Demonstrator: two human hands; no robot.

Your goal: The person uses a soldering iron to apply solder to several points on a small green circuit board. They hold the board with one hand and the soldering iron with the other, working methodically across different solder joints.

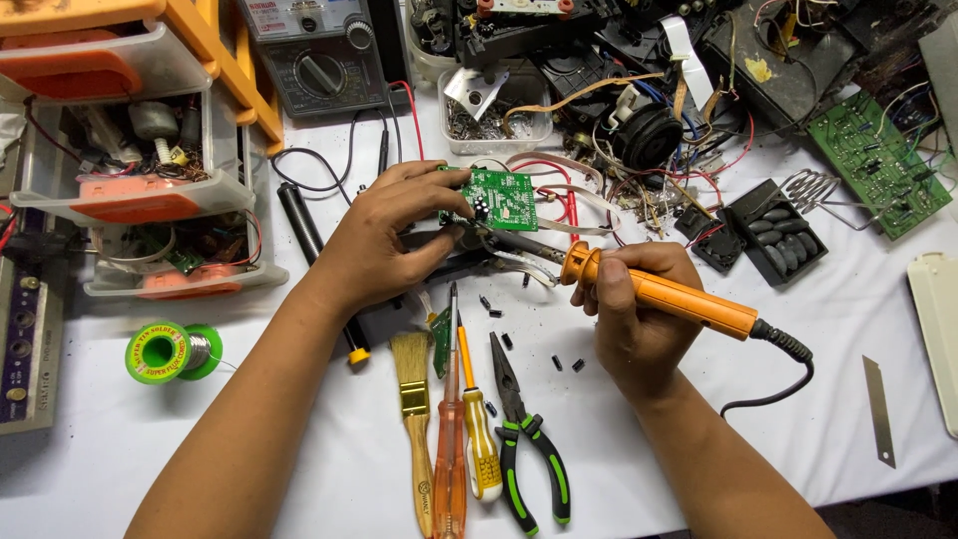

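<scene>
Green circuit board sits pinched between the thumb and fingers of the left hand, held just above the white table. Clenched around an orange soldering iron, the right hand points its metal tip toward the board's lower edge. Below and between both hands lie a brush, two screwdrivers and green-handled pliers; a solder spool rests left of the left forearm.

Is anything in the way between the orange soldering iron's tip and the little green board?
Nothing visible blocks it. The right hand holds the orange soldering iron, and its metal tip points straight at the lower edge of the green circuit board, which the left hand grips. Loose red and white wires lie just behind, not between.
</scene>
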